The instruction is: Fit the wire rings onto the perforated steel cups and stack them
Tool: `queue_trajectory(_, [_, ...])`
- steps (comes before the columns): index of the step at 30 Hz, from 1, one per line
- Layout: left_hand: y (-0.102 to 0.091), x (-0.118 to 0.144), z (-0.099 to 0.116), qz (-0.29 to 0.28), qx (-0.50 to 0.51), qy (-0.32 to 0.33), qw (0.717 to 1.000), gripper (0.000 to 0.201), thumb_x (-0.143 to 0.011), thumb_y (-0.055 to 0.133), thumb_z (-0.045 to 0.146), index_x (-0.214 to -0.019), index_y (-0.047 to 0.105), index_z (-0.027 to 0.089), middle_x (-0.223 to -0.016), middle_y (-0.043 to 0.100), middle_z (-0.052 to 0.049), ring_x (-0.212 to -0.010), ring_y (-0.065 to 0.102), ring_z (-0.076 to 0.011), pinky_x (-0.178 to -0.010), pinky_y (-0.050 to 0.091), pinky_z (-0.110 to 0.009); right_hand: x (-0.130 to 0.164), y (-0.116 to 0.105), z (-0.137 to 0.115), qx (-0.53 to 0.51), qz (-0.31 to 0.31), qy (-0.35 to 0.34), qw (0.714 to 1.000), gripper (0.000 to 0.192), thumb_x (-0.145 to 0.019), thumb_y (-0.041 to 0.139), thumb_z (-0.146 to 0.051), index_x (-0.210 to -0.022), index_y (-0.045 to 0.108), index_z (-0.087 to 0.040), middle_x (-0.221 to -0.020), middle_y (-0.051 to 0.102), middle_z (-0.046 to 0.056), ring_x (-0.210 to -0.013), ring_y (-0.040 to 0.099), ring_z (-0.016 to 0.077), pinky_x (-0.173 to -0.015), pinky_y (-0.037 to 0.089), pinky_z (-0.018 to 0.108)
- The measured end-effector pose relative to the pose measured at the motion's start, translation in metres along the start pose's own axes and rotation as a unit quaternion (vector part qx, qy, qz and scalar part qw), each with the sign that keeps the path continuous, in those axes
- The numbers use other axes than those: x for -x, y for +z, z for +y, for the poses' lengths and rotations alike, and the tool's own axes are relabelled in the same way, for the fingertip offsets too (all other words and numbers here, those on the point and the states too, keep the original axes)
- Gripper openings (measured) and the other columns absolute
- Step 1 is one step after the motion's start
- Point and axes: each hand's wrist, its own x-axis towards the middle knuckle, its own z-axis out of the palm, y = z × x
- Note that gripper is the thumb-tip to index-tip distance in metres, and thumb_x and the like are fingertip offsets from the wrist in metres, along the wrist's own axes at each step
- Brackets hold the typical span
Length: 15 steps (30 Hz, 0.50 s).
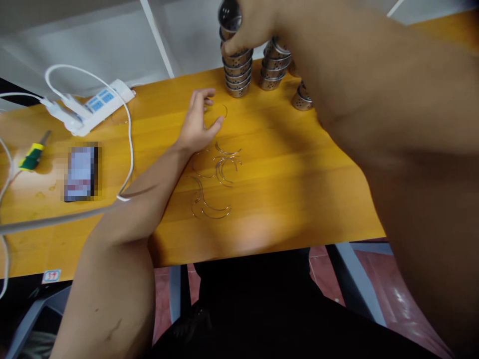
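Note:
My left hand (200, 117) rests on the table with its fingers apart and curled, holding nothing. Just beyond its thumb lies a thin curved wire (226, 110). More curved metal wires (224, 169) are scattered on the wood beside my left forearm. My right hand (256, 25) reaches to the back and is wrapped round a shiny metal cup (230, 16) at the top of a tall stack. Below it are perforated metal cups (238, 77), nested one in another. The upper part of my right hand is cut off by the frame edge.
Behind my right arm stand a second cup stack (272, 72) and a lower cup (302, 99), partly hidden. At left are a white power strip (107, 107) with cables, a blurred phone (80, 173) and a green-yellow screwdriver (33, 155). A grey partition (194, 35) borders the table's back.

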Motion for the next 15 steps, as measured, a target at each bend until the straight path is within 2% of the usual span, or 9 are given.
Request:
queue_trajectory(2, [-0.001, -0.001, 0.001, 0.020, -0.023, -0.019, 0.999, 0.077, -0.114, 0.090, 0.069, -0.176, 0.054, 0.039, -0.172, 0.062, -0.018, -0.155, 0.071, -0.0455, -0.134, 0.062, -0.072, 0.000, 0.004, -0.006, 0.089, -0.025, -0.060, 0.994, 0.066, -0.110, 0.099, -0.039, -0.163, 0.079, -0.006, -0.167, 0.082, 0.016, -0.155, 0.078, 0.0508, -0.136, 0.062, 0.075])
queue_trajectory(3, [-0.002, -0.002, -0.001, 0.028, -0.032, -0.023, 0.999, 0.082, -0.115, 0.090, 0.069, -0.180, 0.050, 0.041, -0.175, 0.061, -0.018, -0.161, 0.067, -0.0463, -0.135, 0.062, -0.073, 0.001, 0.006, -0.010, 0.107, -0.029, -0.082, 0.990, 0.070, -0.114, 0.095, -0.044, -0.170, 0.073, -0.008, -0.173, 0.079, 0.016, -0.155, 0.078, 0.0468, -0.136, 0.063, 0.070])
queue_trajectory(9, [-0.012, -0.006, -0.024, 0.099, -0.044, -0.020, 0.994, 0.099, -0.116, 0.086, 0.082, -0.188, 0.031, 0.044, -0.187, 0.052, -0.018, -0.179, 0.053, -0.0453, -0.139, 0.060, -0.074, 0.009, 0.020, -0.044, 0.048, -0.024, -0.125, 0.991, 0.075, -0.120, 0.077, -0.046, -0.182, 0.054, -0.010, -0.187, 0.067, 0.013, -0.163, 0.068, 0.0312, -0.146, 0.055, 0.047])
queue_trajectory(12, [-0.024, -0.008, -0.031, 0.069, -0.027, -0.020, 0.997, 0.098, -0.115, 0.083, 0.091, -0.185, 0.034, 0.044, -0.184, 0.057, -0.016, -0.179, 0.055, -0.0425, -0.139, 0.061, -0.071, 0.015, 0.028, -0.055, 0.034, -0.023, -0.120, 0.992, 0.073, -0.122, 0.072, -0.051, -0.181, 0.046, -0.015, -0.189, 0.064, 0.010, -0.164, 0.064, 0.0283, -0.148, 0.050, 0.045])
queue_trajectory(15, [-0.032, -0.012, -0.035, 0.006, 0.024, -0.052, 0.998, 0.095, -0.112, 0.085, 0.096, -0.176, 0.044, 0.039, -0.168, 0.072, -0.011, -0.171, 0.062, -0.0368, -0.142, 0.059, -0.066, 0.033, 0.032, -0.045, 0.006, -0.076, -0.098, 0.992, 0.074, -0.122, 0.076, -0.055, -0.179, 0.038, -0.025, -0.180, 0.071, 0.007, -0.168, 0.051, 0.0315, -0.154, 0.040, 0.055])
